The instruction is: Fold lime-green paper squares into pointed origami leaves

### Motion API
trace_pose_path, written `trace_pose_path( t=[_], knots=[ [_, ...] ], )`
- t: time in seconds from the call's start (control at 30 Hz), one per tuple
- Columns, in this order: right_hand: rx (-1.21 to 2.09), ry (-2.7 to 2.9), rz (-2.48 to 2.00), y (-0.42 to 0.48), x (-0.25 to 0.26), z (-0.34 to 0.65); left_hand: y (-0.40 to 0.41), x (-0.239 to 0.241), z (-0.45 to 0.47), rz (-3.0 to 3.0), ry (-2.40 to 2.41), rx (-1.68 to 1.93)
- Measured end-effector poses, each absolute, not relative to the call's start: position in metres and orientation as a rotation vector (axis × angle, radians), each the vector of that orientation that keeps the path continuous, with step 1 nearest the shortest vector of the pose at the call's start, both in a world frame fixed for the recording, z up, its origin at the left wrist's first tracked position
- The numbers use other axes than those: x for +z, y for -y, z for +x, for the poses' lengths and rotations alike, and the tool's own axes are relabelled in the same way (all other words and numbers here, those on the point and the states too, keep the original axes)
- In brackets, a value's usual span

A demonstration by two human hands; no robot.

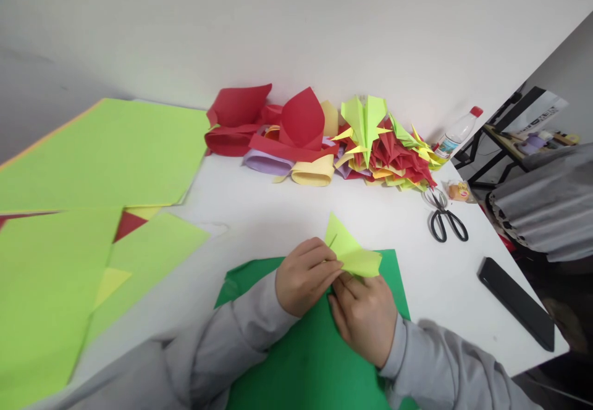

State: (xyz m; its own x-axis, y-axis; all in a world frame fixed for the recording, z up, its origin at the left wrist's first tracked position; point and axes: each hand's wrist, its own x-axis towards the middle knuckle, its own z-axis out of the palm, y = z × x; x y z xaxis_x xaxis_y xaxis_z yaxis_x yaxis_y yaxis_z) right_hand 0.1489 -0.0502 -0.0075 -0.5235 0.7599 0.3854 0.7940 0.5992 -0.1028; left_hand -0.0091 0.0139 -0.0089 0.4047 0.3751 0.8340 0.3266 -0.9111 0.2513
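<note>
A partly folded piece of yellow-green paper (354,254) is held up over a dark green sheet (306,360). My left hand (308,277) pinches its left edge, with fingers bent and closed. From below and to the right, my right hand (365,317) grips the same paper, its fingertips partly hidden beneath it. The two hands meet at the paper's lower left. One pointed corner of the paper sticks up, while another part spreads to the right.
Large yellow-green sheets (102,157) cover the left side. Rolled coloured paper (303,120) and a pile of folded paper shapes (389,144) line the wall. Scissors (445,215), a small packet (458,191), a bottle (456,135) and a black case (516,304) lie rightward.
</note>
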Motion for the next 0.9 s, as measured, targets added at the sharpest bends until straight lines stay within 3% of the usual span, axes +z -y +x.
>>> trace_pose_path(
  t=[0.9],
  knots=[
    [-0.159,2.410,-1.271,0.0496,-0.0064,0.1439,-0.0149,-0.0020,-0.0039,2.544,-0.622,1.548]
  ],
)
